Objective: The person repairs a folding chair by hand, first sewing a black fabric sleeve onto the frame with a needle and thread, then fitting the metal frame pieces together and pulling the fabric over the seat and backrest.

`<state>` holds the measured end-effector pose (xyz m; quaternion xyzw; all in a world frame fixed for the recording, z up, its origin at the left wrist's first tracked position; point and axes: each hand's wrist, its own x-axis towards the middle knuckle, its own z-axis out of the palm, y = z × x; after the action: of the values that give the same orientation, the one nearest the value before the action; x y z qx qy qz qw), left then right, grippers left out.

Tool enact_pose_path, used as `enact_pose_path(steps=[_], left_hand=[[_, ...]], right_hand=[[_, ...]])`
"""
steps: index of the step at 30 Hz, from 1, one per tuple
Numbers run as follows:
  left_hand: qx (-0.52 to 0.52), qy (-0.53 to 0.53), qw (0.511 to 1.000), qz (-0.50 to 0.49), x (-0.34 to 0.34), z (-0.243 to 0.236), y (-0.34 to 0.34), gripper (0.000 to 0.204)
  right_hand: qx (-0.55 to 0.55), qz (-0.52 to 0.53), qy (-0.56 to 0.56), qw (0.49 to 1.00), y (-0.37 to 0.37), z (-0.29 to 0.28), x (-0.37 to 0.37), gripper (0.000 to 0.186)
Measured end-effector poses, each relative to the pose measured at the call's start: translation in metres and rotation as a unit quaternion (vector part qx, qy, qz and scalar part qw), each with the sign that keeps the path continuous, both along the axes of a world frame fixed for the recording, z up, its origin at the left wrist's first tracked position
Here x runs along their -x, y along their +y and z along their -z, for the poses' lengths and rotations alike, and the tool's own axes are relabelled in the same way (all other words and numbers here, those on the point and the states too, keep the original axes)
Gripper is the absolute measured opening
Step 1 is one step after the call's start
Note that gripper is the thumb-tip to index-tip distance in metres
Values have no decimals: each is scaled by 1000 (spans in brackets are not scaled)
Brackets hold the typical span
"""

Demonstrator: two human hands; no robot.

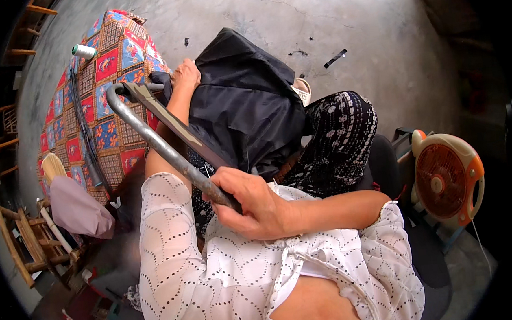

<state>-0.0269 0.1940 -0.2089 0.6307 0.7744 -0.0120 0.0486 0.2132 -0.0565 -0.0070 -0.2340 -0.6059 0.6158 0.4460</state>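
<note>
My right hand (250, 206) is closed around the dark lower end of a bent grey metal tube (163, 147) in front of my body. The tube slants up and left, then bends over at its far end. A flat olive-and-brown strip (170, 121) runs alongside it from the bend back toward my hand; its lower end is hidden. Beyond the tube, my left hand (186, 75) grips the left edge of a large black fabric piece (247, 97). This fabric lies bunched over my lap. The tube crosses in front of my left forearm.
A patchwork-patterned cloth (111, 104) covers the surface at left, bearing a thread spool (84, 51) and thin black rods (86, 128). An orange-and-cream fan (442, 176) stands at right. Wooden stools (31, 241) are at lower left. Black scraps (336, 58) lie on the concrete floor.
</note>
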Motion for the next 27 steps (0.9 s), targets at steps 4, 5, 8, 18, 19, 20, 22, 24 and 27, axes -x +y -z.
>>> enact_pose_path(steps=[4,5,8,18,19,20,22,24,27], left_hand=[[-19,-76,996,45,-7,3,2,28],[-102,-113,983,105,-2,8,1,29],[-255,-175,922,232,-2,-2,-5,31],[-186,-504,843,17,2,-69,-201,28],[-191,-589,784,-42,4,-57,-216,36],[-145,-631,760,-61,-2,-64,-225,40],[-79,-733,664,-124,-13,-80,-240,47],[-66,-824,531,-185,-23,-94,-246,52],[-38,-895,430,-111,-32,-139,-257,56]], right_hand=[[10,11,-11,1000,10,3,-1,17],[20,7,-13,1000,12,2,-1,17],[10,10,-7,1000,18,5,0,16],[-41,-32,-15,999,8,1,28,18],[-63,-48,-22,997,4,4,31,19],[-67,-54,-16,996,-2,10,33,21],[-78,-82,-27,993,-12,18,33,23],[-91,-103,-42,990,-18,19,29,25],[-124,-111,-50,985,-20,21,26,28]])
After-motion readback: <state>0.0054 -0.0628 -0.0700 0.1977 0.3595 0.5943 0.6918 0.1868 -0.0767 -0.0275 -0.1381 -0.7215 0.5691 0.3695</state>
